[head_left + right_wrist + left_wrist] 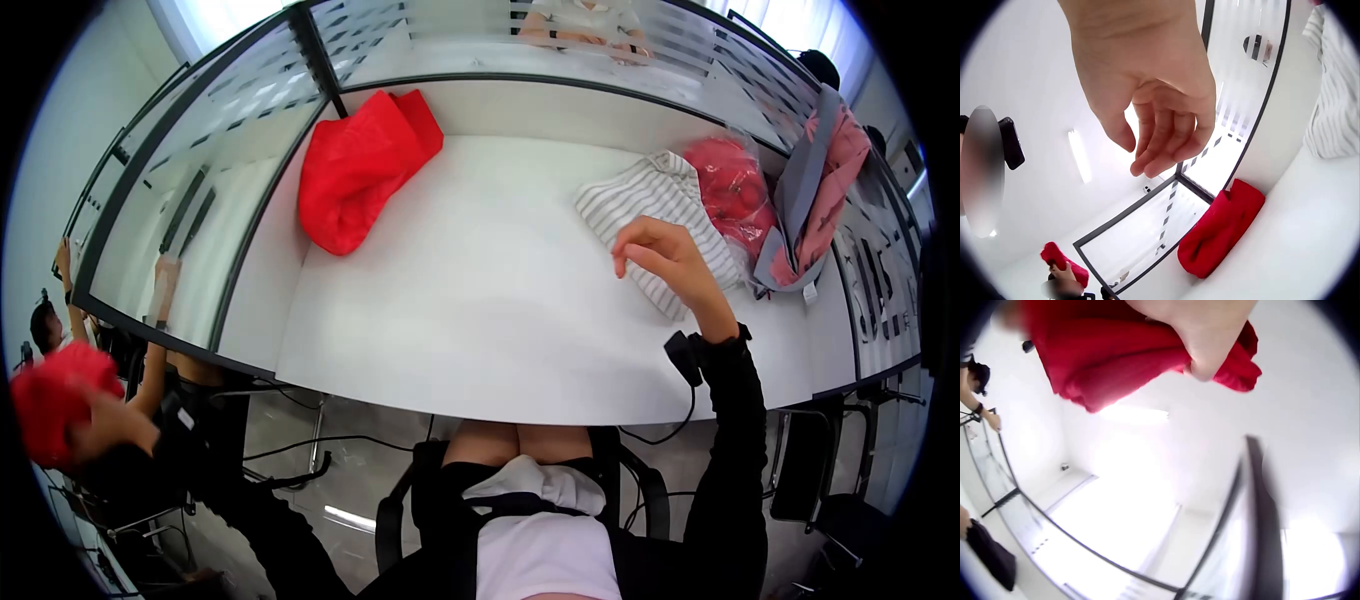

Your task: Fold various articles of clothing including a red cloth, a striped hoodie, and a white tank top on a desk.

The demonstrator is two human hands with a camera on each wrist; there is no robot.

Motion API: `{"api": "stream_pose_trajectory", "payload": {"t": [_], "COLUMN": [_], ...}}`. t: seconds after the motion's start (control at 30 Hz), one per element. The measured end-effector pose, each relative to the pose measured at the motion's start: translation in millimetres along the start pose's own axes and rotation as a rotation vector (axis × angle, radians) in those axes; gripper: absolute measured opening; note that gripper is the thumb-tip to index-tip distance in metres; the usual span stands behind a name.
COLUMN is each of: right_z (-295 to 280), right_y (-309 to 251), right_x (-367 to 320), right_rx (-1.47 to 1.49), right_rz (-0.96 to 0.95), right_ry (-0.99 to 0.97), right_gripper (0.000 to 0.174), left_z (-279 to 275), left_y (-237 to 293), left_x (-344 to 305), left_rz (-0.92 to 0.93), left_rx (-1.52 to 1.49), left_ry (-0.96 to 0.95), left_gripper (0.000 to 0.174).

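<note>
Out past the table's left edge, my left hand (110,425) grips a bunched red cloth (60,390). In the left wrist view the thumb side of that hand presses into the folds of the cloth (1110,356), and most of its fingers are hidden. My right hand (675,265) hovers above the right part of the table, fingers loosely bent and nothing in them. Below and beside it lies a white and grey striped cloth (630,195). The right wrist view shows the relaxed fingers (1163,134) apart from any object.
A second red cloth (365,170) leans in the table's back left corner. Beside the striped cloth sit a clear plastic bag of red items (735,190) and a pink and grey cloth (835,170) over the right partition. Framed partitions (270,210) border the white table (480,290); other people are beyond.
</note>
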State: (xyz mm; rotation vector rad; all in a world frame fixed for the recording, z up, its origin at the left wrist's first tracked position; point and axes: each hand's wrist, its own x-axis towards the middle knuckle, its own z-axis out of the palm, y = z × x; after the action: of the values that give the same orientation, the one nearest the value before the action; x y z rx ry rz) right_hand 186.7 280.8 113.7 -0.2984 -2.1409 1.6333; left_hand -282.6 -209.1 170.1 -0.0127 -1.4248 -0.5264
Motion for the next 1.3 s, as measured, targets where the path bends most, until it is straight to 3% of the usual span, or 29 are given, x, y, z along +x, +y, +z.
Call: {"api": "stream_pose_trajectory", "payload": {"t": [0.07, 0.13, 0.23, 0.37, 0.5, 0.57, 0.6, 0.67, 0.73, 0.77, 0.8, 0.83, 0.9, 1.0, 1.07, 1.1, 1.17, 1.23, 1.27, 1.3], "right_z": [-7, -13, -26, -46, -59, -68, -79, -93, -97, -99, -94, -84, -84, -86, -91, -90, -77, -56, -47, -37], "right_y": [-4, -3, 0, 12, 29, 49, 68, 103, 116, 120, 121, 120, 134, 116, 123, 120, 115, 114, 116, 115], "right_x": [-1, -5, -11, -11, -6, -3, -2, -8, -16, -21, -23, -23, -29, -23, -22, -19, -9, 2, 7, 13], "right_rx": [-0.040, -0.036, -0.047, -0.048, -0.053, -0.137, -0.258, -0.484, -0.767, -0.909, -1.080, -1.249, -1.576, -1.160, -1.214, -1.121, -0.960, -0.818, -0.849, -0.780], "right_rz": [0.000, -0.007, -0.017, -0.025, -0.032, -0.030, -0.052, 0.064, 0.066, 0.067, 0.136, 0.208, 0.301, 0.520, 0.341, 0.369, 0.406, 0.427, 0.351, 0.340], "right_ry": [0.018, 0.076, 0.160, 0.211, 0.295, 0.355, 0.373, 0.452, 0.377, 0.335, 0.404, 0.472, 0.566, 0.482, 0.531, 0.517, 0.518, 0.540, 0.543, 0.533], "right_gripper": [0.010, 0.009, 0.010, 0.011, 0.013, 0.015, 0.018, 0.027, 0.042, 0.050, 0.058, 0.066, 0.088, 0.089, 0.084, 0.081, 0.076, 0.074, 0.074, 0.067], "left_z": [32, 60, 73, 60, 21, -11, -32, -51, -59, -58, -66, -63, -67, -67, -61, -62, -66, -71, -71, -75], "left_y": [20, 7, -23, -42, -34, -2, 41, 88, 131, 122, 174, 193, 256, 328, 361, 378, 401, 414, 416, 418], "left_x": [-16, -50, -97, -118, -109, -95, -87, -84, -92, -112, -110, -121, -136, -163, -196, -215, -252, -290, -311, -323], "left_rz": [0.135, 0.120, 0.003, -0.112, -0.188, -0.214, -0.189, -0.081, -0.060, -0.142, -0.061, -0.077, -0.215, -0.322, -0.439, -0.381, -0.588, -0.621, -0.599, -0.696], "left_rx": [-0.024, -0.040, -0.095, -0.245, -0.410, -0.389, -0.470, -0.558, -0.740, -0.622, -0.827, -1.005, -1.209, -1.504, -1.615, -1.629, -1.730, -1.656, -1.613, -1.603], "left_ry": [-0.344, -0.622, -0.782, -0.738, -0.562, -0.521, -0.449, -0.306, -0.293, -0.448, -0.467, -0.623, -0.934, -1.197, -1.338, -1.352, -1.641, -1.821, -1.903, -2.008], "left_gripper": [0.055, 0.052, 0.048, 0.042, 0.036, 0.033, 0.034, 0.031, 0.029, 0.027, 0.024, 0.022, 0.022, 0.016, 0.016, 0.014, 0.017, 0.020, 0.023, 0.027]}}
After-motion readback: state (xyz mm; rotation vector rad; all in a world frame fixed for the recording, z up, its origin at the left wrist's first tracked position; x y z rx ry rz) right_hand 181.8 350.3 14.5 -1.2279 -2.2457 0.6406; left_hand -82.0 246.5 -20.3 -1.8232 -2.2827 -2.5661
